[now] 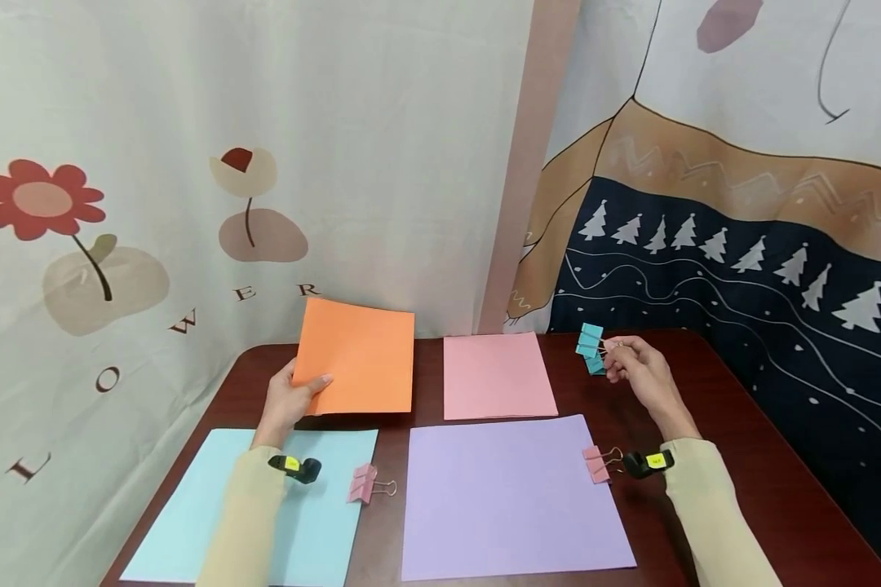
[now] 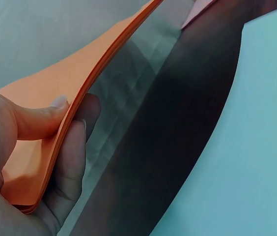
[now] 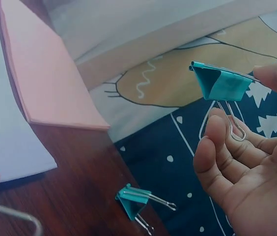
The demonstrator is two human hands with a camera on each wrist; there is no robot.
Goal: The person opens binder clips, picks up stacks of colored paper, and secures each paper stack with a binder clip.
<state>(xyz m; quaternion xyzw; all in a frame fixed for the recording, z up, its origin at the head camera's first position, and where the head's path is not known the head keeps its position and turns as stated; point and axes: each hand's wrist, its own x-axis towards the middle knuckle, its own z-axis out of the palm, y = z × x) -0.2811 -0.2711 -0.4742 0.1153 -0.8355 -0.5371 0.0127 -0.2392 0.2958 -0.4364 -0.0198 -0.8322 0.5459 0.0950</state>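
My left hand (image 1: 291, 399) grips the left edge of a stack of orange paper (image 1: 360, 359), thumb on its face and fingers behind, lifted off the table; the left wrist view shows the layered orange sheets (image 2: 55, 73). At the back right, my right hand (image 1: 642, 375) holds a teal binder clip (image 1: 589, 339) by its wire handles. In the right wrist view this clip (image 3: 222, 83) is between thumb and fingers, off the table. A second teal clip (image 3: 132, 199) lies on the table below it.
Pink paper (image 1: 498, 375) lies at the back middle. In front are light blue paper (image 1: 323, 522) and purple paper (image 1: 510, 497), each with a pink binder clip on its right edge. A printed curtain (image 1: 396, 163) hangs behind the table.
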